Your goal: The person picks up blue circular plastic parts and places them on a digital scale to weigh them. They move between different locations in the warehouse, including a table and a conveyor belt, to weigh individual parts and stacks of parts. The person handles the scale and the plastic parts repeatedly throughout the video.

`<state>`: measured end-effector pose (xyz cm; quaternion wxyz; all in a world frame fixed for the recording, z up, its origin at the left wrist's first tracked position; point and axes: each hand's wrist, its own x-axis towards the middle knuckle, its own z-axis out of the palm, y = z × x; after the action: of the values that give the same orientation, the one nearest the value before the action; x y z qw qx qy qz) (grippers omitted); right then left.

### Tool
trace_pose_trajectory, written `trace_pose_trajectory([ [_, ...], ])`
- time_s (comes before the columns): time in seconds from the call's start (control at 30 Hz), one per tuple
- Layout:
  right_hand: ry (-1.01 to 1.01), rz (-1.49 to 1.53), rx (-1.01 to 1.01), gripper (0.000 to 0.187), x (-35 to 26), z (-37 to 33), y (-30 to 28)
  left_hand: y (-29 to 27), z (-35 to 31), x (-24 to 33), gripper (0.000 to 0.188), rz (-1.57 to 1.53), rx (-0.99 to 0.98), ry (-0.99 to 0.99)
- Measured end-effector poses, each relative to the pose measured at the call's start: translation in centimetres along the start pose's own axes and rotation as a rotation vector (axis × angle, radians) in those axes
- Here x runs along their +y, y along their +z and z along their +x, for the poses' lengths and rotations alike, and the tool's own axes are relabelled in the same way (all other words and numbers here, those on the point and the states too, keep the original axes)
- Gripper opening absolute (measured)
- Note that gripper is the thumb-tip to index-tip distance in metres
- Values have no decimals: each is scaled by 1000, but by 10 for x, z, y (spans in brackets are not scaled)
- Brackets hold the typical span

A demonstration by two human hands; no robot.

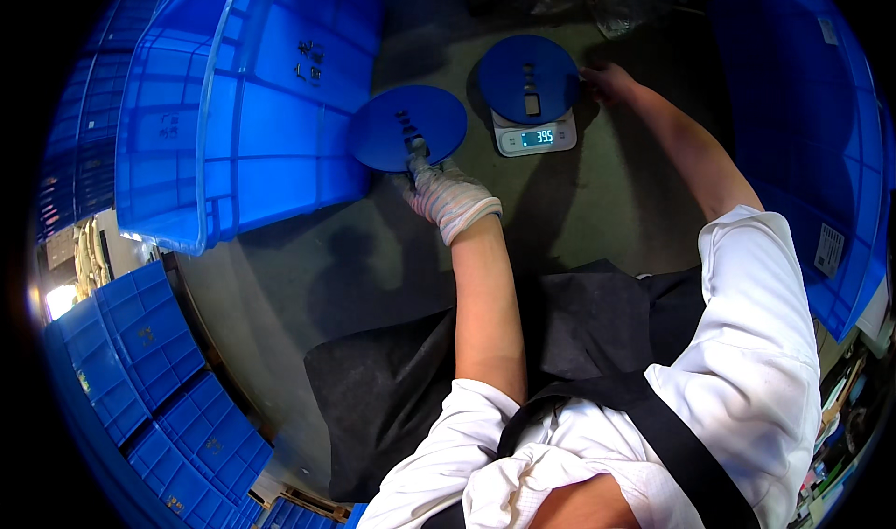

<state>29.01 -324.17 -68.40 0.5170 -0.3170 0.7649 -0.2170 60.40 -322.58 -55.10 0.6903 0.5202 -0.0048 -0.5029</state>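
The left hand, in a whitish striped knit glove (446,193), is clamped on the near rim of a flat, round blue disc (387,130), thumb on the upper face; the disc extends toward eleven o'clock from it. A second flat, round blue disc (515,79) rests on a small white digital scale with a lit display (536,139), at one o'clock from the left hand. The bare right hand (611,83) is nearer to this second disc, which lies at its nine o'clock; the fingers are at the rim, but whether they grip cannot be told. The hands are well apart. Being round, neither disc has a long axis; their rows of small marks run roughly eleven-to-five on the held one, twelve-to-six on the other.
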Motion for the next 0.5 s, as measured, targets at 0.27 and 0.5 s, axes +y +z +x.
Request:
trace_pose_trajectory([
  [0.27,23,39,27,43,8,9,3,5,-6,-1,59,-17,40,-38],
  [0.5,33,76,42,42,1,6,5,-5,13,-4,49,-10,110,-92],
])
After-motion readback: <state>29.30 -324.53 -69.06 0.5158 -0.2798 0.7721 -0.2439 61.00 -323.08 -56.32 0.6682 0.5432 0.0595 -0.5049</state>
